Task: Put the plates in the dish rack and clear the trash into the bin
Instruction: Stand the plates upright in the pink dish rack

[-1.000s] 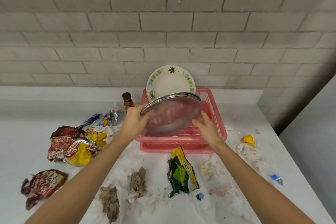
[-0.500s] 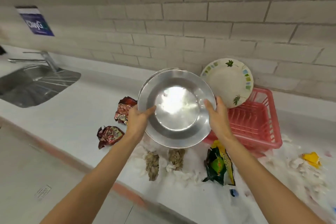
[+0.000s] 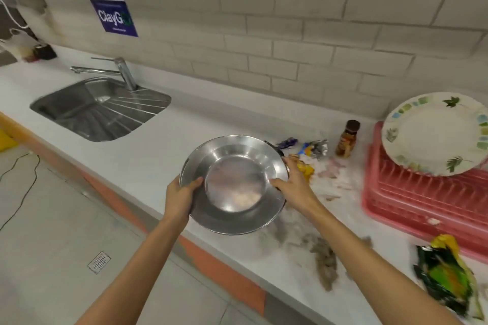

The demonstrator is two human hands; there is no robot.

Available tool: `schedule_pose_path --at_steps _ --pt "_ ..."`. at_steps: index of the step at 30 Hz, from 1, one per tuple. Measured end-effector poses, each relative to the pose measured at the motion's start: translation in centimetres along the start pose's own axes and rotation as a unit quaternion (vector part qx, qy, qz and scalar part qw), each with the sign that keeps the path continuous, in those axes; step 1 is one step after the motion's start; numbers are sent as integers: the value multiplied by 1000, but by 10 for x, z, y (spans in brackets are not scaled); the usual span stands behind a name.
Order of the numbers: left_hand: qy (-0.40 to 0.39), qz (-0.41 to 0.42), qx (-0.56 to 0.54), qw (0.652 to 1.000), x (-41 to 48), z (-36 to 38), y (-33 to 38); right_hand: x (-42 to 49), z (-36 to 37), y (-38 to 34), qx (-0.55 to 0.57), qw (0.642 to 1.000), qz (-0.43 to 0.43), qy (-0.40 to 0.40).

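Note:
A stack of metal plates [image 3: 232, 187] hangs tilted above the counter's front edge. My left hand [image 3: 182, 195] grips its left rim, thumb inside. My right hand [image 3: 293, 182] grips the right rim. The pink dish rack [image 3: 422, 198] sits to the right with a white patterned plate [image 3: 435, 134] standing in it. Trash lies on the counter: a green and yellow wrapper [image 3: 446, 274], grey crumpled tissues [image 3: 324, 258], and foil and yellow wrappers [image 3: 311, 150] behind my right hand. No bin is in view.
A steel sink [image 3: 100, 111] with a tap [image 3: 121, 71] is set into the white counter [image 3: 148, 155] at the left. A small brown bottle [image 3: 347, 140] stands beside the rack. Tiled floor with a drain and a cable lies below the counter edge.
Both hands have carried the metal plates away from the rack toward the left, and my view has swung left, bringing the sink into sight.

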State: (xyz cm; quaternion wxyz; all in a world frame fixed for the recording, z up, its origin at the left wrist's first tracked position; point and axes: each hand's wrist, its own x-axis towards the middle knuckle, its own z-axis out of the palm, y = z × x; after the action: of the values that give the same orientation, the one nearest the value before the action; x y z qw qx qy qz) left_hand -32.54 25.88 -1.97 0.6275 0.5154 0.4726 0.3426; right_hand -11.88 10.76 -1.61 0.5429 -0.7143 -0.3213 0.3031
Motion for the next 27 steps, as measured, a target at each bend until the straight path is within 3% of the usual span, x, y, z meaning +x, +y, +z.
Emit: schedule_pose_path --at_steps 3,8,17,27 --pt "39 -29 -15 999 45 -47 -8 28 57 -4 9 999 30 -26" --pt "83 -57 -30 994 96 -86 -24 50 111 -1 -85 992 61 -70" --pt "145 -112 -36 982 154 -102 -52 58 138 5 -153 980 80 -100" --pt "75 -125 8 989 155 -98 -76 64 125 4 -146 984 69 -78"
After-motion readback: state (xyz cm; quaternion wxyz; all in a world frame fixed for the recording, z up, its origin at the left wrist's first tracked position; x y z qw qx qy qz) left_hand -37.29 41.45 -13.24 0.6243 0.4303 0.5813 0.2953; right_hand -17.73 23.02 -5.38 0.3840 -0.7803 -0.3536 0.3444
